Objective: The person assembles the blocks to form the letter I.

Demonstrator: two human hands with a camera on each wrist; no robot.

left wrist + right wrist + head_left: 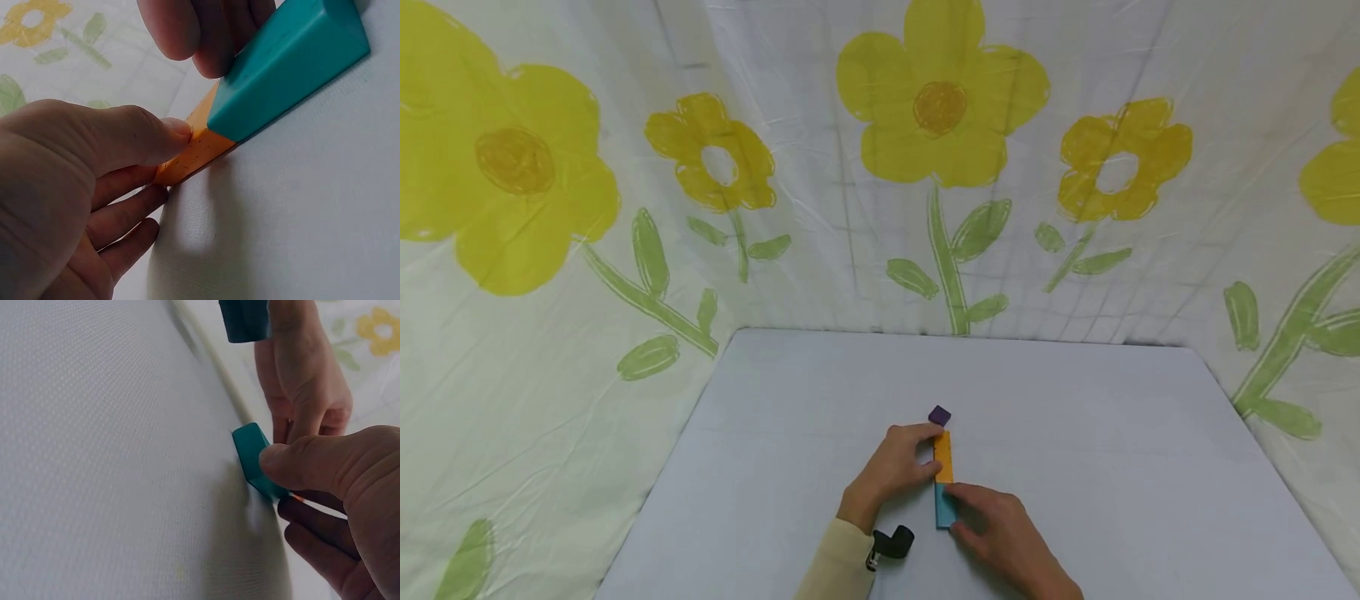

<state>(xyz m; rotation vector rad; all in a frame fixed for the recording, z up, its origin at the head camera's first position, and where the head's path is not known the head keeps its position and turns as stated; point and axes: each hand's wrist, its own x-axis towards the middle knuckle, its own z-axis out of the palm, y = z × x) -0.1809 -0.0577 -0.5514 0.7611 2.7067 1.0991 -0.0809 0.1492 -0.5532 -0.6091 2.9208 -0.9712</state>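
Note:
On the white table an orange block (944, 457) and a teal block (944, 518) lie end to end in one line, touching. My left hand (891, 465) pinches the orange block, with the thumb on its near part and a finger at its far end. In the left wrist view the thumb (140, 134) presses the orange block's side. My right hand (1006, 533) holds the teal block (250, 450) between thumb and fingers. A small dark purple block (939, 416) sits just beyond the orange block, close to my left fingertips.
The white tabletop (1112, 450) spreads around the blocks. Behind it hangs a pale curtain (805, 275) printed with yellow flowers. A black camera mount (892, 543) is strapped at my left wrist, above a beige sleeve (837, 562).

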